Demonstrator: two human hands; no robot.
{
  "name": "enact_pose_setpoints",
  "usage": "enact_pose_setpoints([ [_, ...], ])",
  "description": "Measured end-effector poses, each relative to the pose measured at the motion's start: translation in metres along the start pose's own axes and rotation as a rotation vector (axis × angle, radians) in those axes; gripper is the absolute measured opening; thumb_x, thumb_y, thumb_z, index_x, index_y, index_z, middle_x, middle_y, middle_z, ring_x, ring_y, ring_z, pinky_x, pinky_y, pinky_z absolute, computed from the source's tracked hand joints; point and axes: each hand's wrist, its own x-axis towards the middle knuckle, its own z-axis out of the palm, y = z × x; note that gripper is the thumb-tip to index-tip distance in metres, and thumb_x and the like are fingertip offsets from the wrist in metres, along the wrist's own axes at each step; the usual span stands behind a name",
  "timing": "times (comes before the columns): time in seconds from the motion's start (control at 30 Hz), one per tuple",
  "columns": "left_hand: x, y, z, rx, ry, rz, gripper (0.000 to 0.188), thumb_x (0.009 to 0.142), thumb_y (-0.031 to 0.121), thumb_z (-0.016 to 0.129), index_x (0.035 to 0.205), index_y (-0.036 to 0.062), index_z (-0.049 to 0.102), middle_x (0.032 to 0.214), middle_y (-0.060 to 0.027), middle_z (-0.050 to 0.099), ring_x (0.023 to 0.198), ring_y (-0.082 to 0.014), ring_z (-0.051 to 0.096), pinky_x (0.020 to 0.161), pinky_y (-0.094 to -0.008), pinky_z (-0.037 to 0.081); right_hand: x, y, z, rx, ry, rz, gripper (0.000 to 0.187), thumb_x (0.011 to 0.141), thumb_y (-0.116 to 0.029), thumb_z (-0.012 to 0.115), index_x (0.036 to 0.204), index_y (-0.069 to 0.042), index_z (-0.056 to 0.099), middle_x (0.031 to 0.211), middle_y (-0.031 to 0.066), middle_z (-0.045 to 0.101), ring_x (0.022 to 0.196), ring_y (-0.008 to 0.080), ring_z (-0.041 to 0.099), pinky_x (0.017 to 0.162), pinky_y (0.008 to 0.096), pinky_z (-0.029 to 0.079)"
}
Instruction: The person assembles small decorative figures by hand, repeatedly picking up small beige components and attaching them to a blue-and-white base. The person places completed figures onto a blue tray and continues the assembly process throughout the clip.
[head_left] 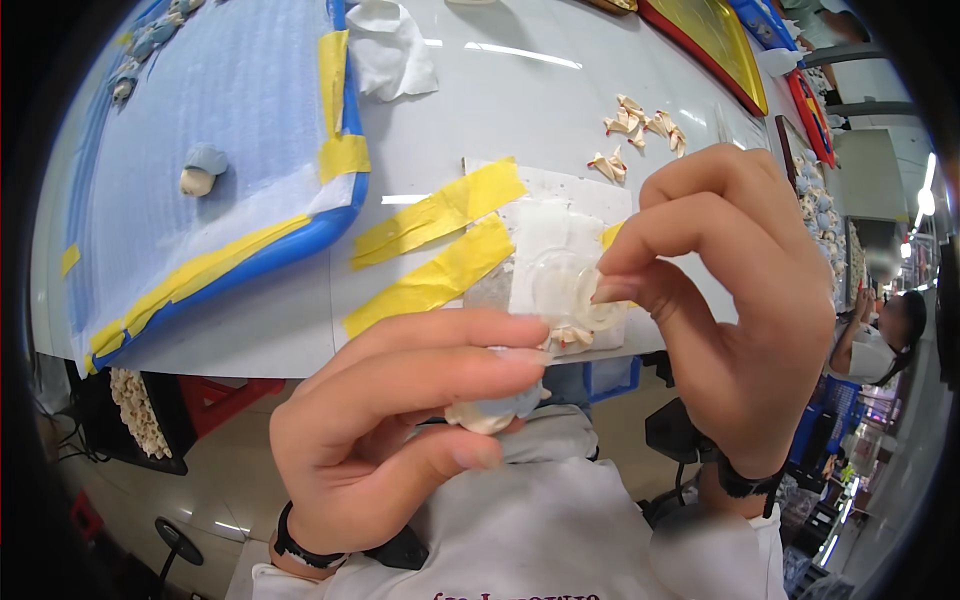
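Thumb and fingers of my left hand (pixel 390 420) close around a small blue and cream figurine (pixel 495 412), held in front of the table's near edge. To its right, my right hand (pixel 730 280) pinches thumb and forefinger together at the rim of a clear round plastic dish (pixel 560 290). Whether a tiny piece sits in that pinch I cannot make out. Beneath the dish lies white paper fixed with strips of yellow tape (pixel 440 215). Several small cream pieces with red tips (pixel 572 337) rest just below the dish.
A blue-rimmed tray (pixel 355 205) lined with pale foam fills the left, with one blue and cream figurine (pixel 203 170) on it. More cream pieces (pixel 640 125) lie beyond my right hand. A white cloth (pixel 390 50) and a gold tray (pixel 715 45) are farther back.
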Motion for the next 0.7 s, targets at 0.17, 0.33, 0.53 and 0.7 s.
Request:
enact_pose_setpoints([
  [0.17,-0.001,0.009,0.014,-0.197,0.085,-0.09,0.042,0.069,0.018,0.076,0.098,-0.0012,0.052,0.1,-0.0203,0.055,0.08,-0.0213,0.061,0.068,-0.0262,0.049,-0.012,-0.012,-0.002,0.334,-0.054,0.069,0.019,0.059,0.004,0.069,0.072,-0.006,0.059,0.072,0.0057,0.049,0.066,0.014,0.046,0.059,0.0231,0.036],
  [0.33,0.001,0.001,0.01,-0.089,-0.035,0.07,0.037,0.069,0.012,0.076,0.097,0.0003,0.054,0.097,-0.0187,0.055,0.086,-0.021,0.058,0.077,-0.0279,0.046,-0.036,-0.019,0.006,0.635,0.0,0.068,0.019,0.069,0.002,0.068,0.078,-0.011,0.057,0.077,0.0044,0.046,0.065,0.0113,0.045,0.056,0.0201,0.035],
  [0.53,-0.004,0.01,0.019,0.164,0.026,0.193,0.031,0.066,-0.004,0.071,0.093,0.0016,0.059,0.095,-0.0186,0.056,0.083,-0.0195,0.058,0.076,-0.0275,0.047,-0.039,-0.02,0.01,0.592,0.106,-0.022,0.024,0.068,0.005,0.064,0.083,-0.011,0.054,0.078,0.0057,0.046,0.062,0.0109,0.042,0.054,0.0205,0.035],
  [0.7,0.0,0.003,0.014,0.204,-0.01,0.251,0.035,0.067,0.002,0.073,0.097,0.004,0.056,0.096,-0.0172,0.054,0.076,-0.0194,0.059,0.066,-0.0256,0.049,-0.036,-0.01,0.009,0.605,0.158,-0.052,0.028,0.066,-0.004,0.074,0.084,-0.009,0.053,0.077,0.0071,0.05,0.062,0.012,0.044,0.053,0.0206,0.034],
])
